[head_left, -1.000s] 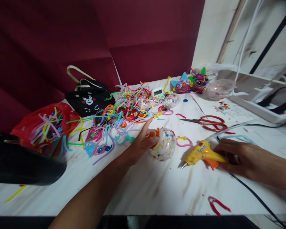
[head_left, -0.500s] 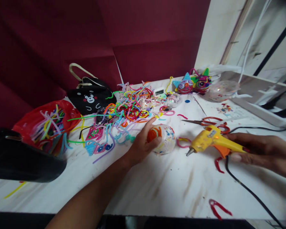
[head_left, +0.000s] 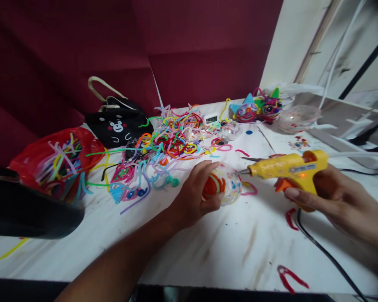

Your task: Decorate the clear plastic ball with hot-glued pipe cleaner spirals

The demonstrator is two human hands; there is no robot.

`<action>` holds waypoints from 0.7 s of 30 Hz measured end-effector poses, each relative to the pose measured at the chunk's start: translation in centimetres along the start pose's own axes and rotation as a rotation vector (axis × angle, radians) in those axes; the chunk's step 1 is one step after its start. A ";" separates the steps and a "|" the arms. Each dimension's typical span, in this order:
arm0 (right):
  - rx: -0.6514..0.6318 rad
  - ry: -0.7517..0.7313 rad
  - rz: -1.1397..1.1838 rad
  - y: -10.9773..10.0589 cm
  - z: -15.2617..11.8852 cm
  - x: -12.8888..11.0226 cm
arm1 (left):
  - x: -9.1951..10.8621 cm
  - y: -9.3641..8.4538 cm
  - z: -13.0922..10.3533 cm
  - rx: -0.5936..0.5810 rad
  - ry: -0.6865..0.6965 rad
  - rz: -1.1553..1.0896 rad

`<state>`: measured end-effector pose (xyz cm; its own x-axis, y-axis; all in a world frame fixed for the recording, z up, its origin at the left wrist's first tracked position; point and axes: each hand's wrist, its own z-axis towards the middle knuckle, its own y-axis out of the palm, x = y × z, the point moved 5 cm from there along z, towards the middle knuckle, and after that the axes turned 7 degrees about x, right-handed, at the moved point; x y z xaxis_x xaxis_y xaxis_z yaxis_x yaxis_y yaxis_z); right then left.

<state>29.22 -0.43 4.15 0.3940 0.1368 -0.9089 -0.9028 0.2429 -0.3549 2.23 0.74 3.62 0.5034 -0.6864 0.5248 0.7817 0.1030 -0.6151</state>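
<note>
At the front edge of the white tabletop [head_left: 208, 260], a bent red pipe cleaner [head_left: 284, 275] is seen. A black cable [head_left: 327, 251] is cut off by the lower border, and a short red piece [head_left: 290, 220] is placed just beside it.

A clear ball [head_left: 232, 184], flecked with colour, is held at the centre by the left hand [head_left: 199, 197], its fingers curved around the ball's left side. An orange patch [head_left: 212, 187] on that side is partly covered by them. Whether the ball is lifted or rested on the tabletop cannot be told.

A yellow glue gun [head_left: 290, 167] is gripped in the right hand [head_left: 343, 201], the thumb set near the orange trigger [head_left: 282, 184]. The nozzle is pointed at the ball's upper right; contact cannot be made out. Scissors [head_left: 251, 159] are mostly hidden behind the gun, and a pink loop [head_left: 252, 189] is partly hidden by the ball.

At left, a black container [head_left: 34, 209] is cut off by the border. Beyond it, pipe cleaners are held in a red bag [head_left: 28, 155]. Farther back, a tangled pile [head_left: 176, 140] is spread before a timer [head_left: 211, 119] with unreadable digits.
</note>
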 end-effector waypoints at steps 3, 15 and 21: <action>-0.041 0.025 0.082 0.7 -0.4 1.1 | 0.2 0.1 -0.2 -0.003 0.036 0.015; -0.044 -0.150 0.029 1.3 -1.7 2.2 | 1.1 0.4 -0.5 -0.020 0.080 -0.019; -0.027 -0.156 0.008 1.3 -2.0 1.9 | 1.2 0.5 -0.5 -0.034 0.088 -0.007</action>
<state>28.48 -1.76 1.55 0.4070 0.2864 -0.8674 -0.9095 0.2154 -0.3556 3.04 -0.36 3.61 0.4620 -0.7480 0.4764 0.7714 0.0739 -0.6321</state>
